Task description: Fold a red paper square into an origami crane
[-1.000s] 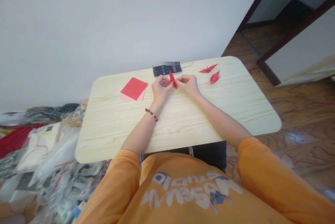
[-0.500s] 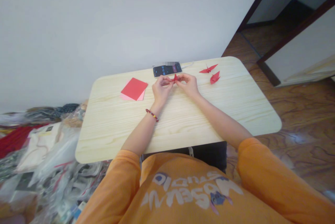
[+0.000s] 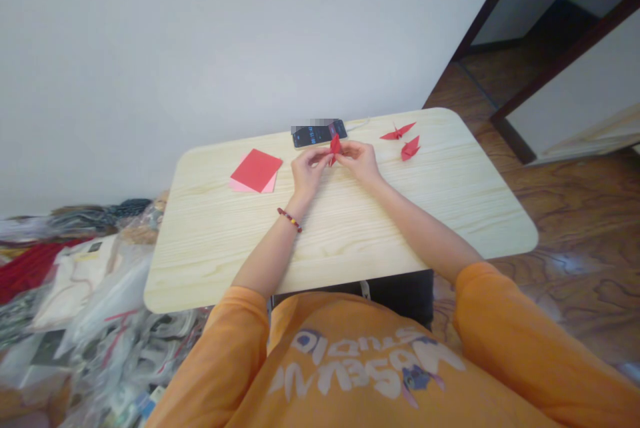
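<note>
A small folded piece of red paper (image 3: 335, 147) is pinched between both my hands above the far middle of the light wooden table (image 3: 340, 228). My left hand (image 3: 307, 171), with a beaded bracelet on its wrist, grips the paper's left side with its fingertips. My right hand (image 3: 361, 160) holds the right side, fingers curled. A stack of red and pink paper squares (image 3: 255, 171) lies flat to the left of my hands.
A dark phone (image 3: 319, 133) with a cable lies just beyond my hands. Two finished red paper cranes (image 3: 399, 131) (image 3: 411, 148) rest at the far right. Bags and clutter (image 3: 75, 295) cover the floor on the left. A doorway opens at the right.
The red paper has been turned between my fingers: it lay nearly flat half a second ago and now stands more upright. Both hands stayed in the same spot.
</note>
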Demonstrator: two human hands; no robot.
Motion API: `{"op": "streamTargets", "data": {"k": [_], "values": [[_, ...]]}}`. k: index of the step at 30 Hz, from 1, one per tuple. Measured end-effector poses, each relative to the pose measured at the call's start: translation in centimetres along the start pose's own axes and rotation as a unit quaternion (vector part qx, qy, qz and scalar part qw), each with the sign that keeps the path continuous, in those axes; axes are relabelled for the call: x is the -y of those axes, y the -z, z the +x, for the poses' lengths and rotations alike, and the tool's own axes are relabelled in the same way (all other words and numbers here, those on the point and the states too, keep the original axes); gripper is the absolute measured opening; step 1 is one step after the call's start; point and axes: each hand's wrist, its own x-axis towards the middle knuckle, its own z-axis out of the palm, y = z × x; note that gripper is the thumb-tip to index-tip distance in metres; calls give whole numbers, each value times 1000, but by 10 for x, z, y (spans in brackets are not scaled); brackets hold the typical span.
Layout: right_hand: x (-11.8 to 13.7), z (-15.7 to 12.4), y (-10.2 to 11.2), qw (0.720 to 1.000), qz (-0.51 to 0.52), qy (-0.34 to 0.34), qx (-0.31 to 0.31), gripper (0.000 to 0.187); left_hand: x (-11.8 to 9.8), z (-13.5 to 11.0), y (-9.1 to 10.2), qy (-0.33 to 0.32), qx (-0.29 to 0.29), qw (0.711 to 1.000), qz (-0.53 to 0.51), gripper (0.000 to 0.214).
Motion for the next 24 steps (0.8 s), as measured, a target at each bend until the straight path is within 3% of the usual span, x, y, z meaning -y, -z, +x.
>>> {"op": "streamTargets", "data": {"k": [7, 17, 24], "values": [[-5, 2, 1, 998, 53, -18, 10, 28, -4, 2, 0, -9, -9, 999, -34, 11], [-6, 1, 1, 998, 60, -34, -4, 33, -4, 3, -2, 103, -29, 988, -108, 31], [-4, 2, 2, 995, 72, -63, -18, 39, 0, 4, -2, 129, -30, 983, -126, 37]]}}
